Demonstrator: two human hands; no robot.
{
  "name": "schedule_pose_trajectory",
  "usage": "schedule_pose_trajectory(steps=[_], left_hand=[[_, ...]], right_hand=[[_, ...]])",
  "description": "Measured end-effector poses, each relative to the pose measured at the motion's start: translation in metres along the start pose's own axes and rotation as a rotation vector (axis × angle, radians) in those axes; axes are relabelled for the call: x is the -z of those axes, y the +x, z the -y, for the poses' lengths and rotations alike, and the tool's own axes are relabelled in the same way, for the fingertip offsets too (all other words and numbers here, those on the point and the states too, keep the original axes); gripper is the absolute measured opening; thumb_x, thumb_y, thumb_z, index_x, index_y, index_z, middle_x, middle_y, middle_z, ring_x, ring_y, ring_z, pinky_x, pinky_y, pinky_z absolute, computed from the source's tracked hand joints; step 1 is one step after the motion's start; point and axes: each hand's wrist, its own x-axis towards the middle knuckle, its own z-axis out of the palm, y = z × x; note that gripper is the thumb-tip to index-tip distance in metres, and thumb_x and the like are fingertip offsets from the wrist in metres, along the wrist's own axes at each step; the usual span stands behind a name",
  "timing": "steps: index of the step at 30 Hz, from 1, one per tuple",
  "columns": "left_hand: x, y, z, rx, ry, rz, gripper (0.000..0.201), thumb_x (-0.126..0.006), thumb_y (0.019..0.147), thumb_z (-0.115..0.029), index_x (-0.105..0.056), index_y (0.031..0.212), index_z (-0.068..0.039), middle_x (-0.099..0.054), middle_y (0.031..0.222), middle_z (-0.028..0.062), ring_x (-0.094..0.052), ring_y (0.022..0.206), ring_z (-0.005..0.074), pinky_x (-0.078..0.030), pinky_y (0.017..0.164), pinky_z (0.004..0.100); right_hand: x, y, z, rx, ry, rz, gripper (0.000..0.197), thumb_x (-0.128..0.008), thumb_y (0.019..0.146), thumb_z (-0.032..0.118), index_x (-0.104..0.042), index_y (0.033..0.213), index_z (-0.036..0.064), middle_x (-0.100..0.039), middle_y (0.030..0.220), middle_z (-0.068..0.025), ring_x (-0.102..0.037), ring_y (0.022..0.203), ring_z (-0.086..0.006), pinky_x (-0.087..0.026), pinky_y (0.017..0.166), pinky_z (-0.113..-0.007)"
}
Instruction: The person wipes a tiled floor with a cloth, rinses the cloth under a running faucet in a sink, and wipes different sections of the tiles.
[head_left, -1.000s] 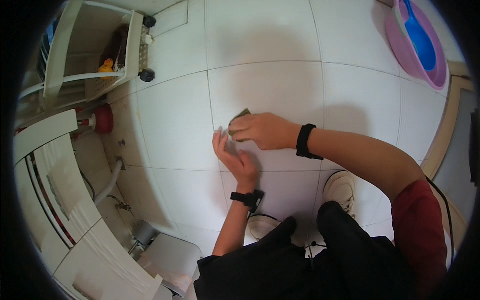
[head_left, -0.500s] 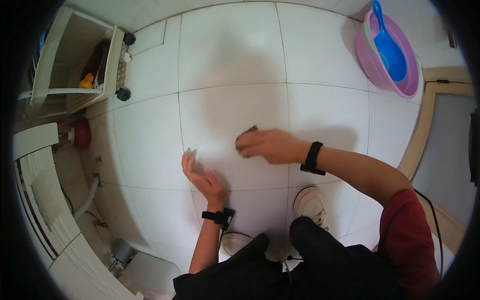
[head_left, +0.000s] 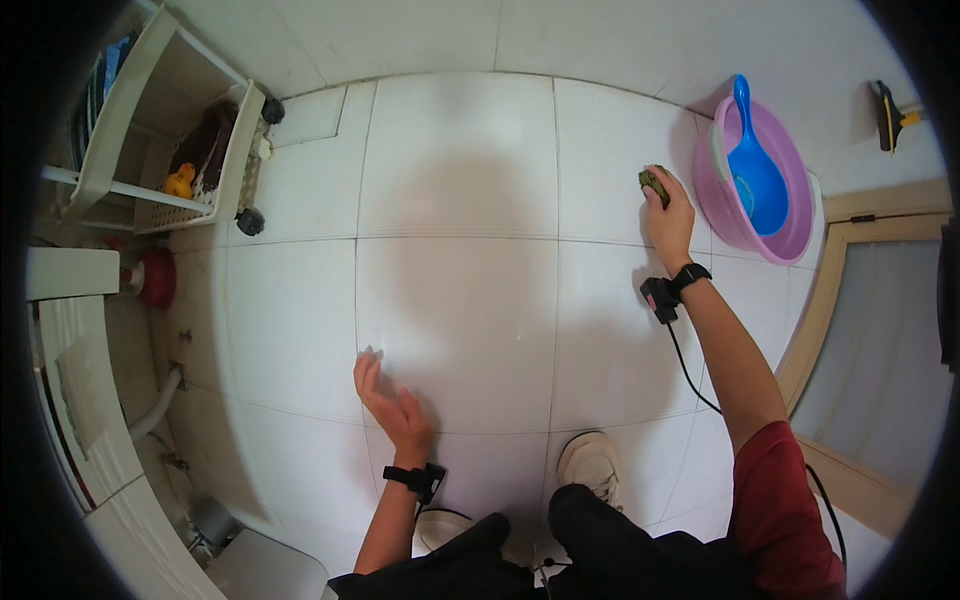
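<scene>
My right hand (head_left: 671, 218) grips a small mottled-green scouring pad (head_left: 655, 184) near the far right of the white tiled floor (head_left: 455, 340). Its palm hides part of the pad. Just to the right stands a pink basin (head_left: 802, 190) with a blue long-handled dipper (head_left: 762, 180) lying in it, its handle over the rim. My left hand (head_left: 397, 410) is open and holds nothing, its fingers bent a little above the tiles at the near left. Both wrists wear a black strap with a small device.
A cream wheeled rack (head_left: 228, 170) with a yellow toy duck (head_left: 180, 181) stands at the far left. A red plunger (head_left: 158, 279) and a white pipe (head_left: 160, 405) are along the left wall. A wood-framed door (head_left: 812, 340) is on the right. My shoes (head_left: 590, 465) stand at the near edge.
My right hand has carried the scouring pad from the middle of the floor to the far right, beside the basin. The left hand keeps nearly the same pose. The view has shifted a little.
</scene>
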Motion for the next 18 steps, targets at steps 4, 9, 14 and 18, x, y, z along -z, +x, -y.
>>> schedule_pose_trajectory(steps=[4,9,14,18], left_hand=[[0.002,-0.002,0.001,-0.010,0.019,0.012,0.050,-0.048,0.098,-0.012,-0.040,0.145,0.004,-0.040,0.157,0.0253,-0.033,0.151,0.0439,-0.023,0.126,0.0552],[0.000,-0.001,-0.003,-0.017,0.068,0.038,0.050,-0.051,0.099,-0.014,-0.040,0.145,0.002,-0.041,0.157,0.0248,-0.034,0.150,0.0445,-0.024,0.125,0.0556],[-0.001,0.002,-0.007,-0.030,0.081,0.049,0.051,-0.053,0.098,-0.014,-0.040,0.145,0.002,-0.042,0.157,0.0250,-0.035,0.149,0.0452,-0.025,0.125,0.0561],[0.004,0.000,-0.006,-0.031,0.101,0.057,0.051,-0.053,0.097,-0.014,-0.040,0.145,0.002,-0.042,0.157,0.0250,-0.035,0.149,0.0454,-0.026,0.124,0.0562]], right_hand=[[-0.019,0.037,-0.020,0.012,-0.142,-0.107,0.032,-0.071,0.093,0.007,-0.072,0.124,0.0057,-0.072,0.128,-0.0161,-0.068,0.116,-0.0353,-0.053,0.101,-0.039],[-0.050,0.076,-0.003,0.012,-0.165,-0.142,0.029,-0.069,0.093,0.006,-0.072,0.122,0.0040,-0.072,0.126,-0.0162,-0.067,0.115,-0.0375,-0.053,0.101,-0.042],[-0.088,0.083,0.031,0.080,-0.037,-0.113,0.031,-0.063,0.092,0.002,-0.070,0.122,0.0022,-0.070,0.126,-0.0161,-0.066,0.113,-0.0390,-0.052,0.100,-0.042],[-0.106,0.086,0.046,-0.003,-0.020,-0.135,0.032,-0.060,0.091,-0.002,-0.071,0.121,0.0014,-0.070,0.125,-0.0164,-0.065,0.113,-0.0395,-0.052,0.100,-0.043]])
